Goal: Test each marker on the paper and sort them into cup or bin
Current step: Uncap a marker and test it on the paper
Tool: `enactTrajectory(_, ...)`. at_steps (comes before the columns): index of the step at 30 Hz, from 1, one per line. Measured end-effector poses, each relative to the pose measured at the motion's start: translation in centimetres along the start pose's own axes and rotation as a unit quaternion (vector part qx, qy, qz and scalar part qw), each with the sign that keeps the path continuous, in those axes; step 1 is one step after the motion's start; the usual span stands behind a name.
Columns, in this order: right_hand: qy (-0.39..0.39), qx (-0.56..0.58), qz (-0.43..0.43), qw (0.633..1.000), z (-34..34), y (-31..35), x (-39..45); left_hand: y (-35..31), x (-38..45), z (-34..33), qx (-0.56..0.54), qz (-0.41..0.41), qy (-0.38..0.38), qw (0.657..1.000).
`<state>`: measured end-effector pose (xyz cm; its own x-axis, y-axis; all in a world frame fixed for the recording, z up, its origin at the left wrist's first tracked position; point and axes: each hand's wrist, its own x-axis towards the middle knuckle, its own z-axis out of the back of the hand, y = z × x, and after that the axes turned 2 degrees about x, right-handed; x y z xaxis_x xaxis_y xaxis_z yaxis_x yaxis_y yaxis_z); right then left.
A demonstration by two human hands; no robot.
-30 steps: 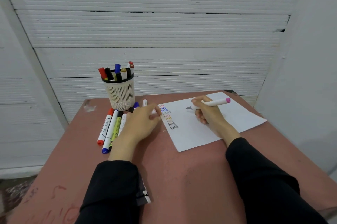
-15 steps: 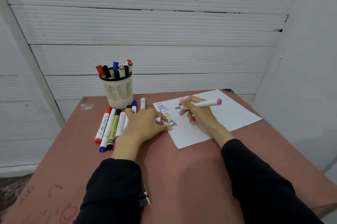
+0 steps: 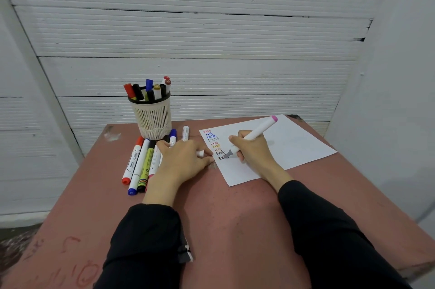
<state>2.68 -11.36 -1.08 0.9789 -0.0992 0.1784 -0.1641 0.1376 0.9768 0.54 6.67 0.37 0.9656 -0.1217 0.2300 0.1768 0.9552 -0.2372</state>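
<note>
White ribbed panels form the wall behind a reddish-brown surface [image 3: 235, 218]. At its far side a sheet of paper [image 3: 294, 147] is laid flat, with a column of "test" words in several colours written near its left edge. A white marker with a pink end [image 3: 256, 133] is gripped by the right hand [image 3: 254, 149], fingers curled round the barrel; its grey tip is set on the paper at the bottom of the column. Just left of the paper the left hand [image 3: 186, 159] is rested on the surface, and a small white cap [image 3: 200, 153] is pinched at its fingertips. Further left of the paper several capped markers [image 3: 141, 164] are laid side by side, partly hidden under that hand. Behind them a cream slotted cup [image 3: 153, 119] is stood upright, filled with more markers.
</note>
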Motion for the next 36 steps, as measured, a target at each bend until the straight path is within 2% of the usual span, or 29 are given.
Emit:
enactTrajectory(6, 0.03, -0.01, -0.005, 0.999, 0.01, -0.16, -0.12, -0.4, -0.28, 0.25, 0.005, 0.004, -0.004, 1.0)
enactTrajectory(21, 0.048, -0.009, -0.004, 0.999, -0.03, -0.22, -0.13, -0.19, 0.19, -0.54, -0.018, 0.021, -0.003, 1.0)
enactTrajectory(36, 0.01, -0.008, -0.005, 1.0, 0.0, -0.11, -0.08, -0.54, -0.21, -0.14, -0.016, 0.014, -0.002, 1.0)
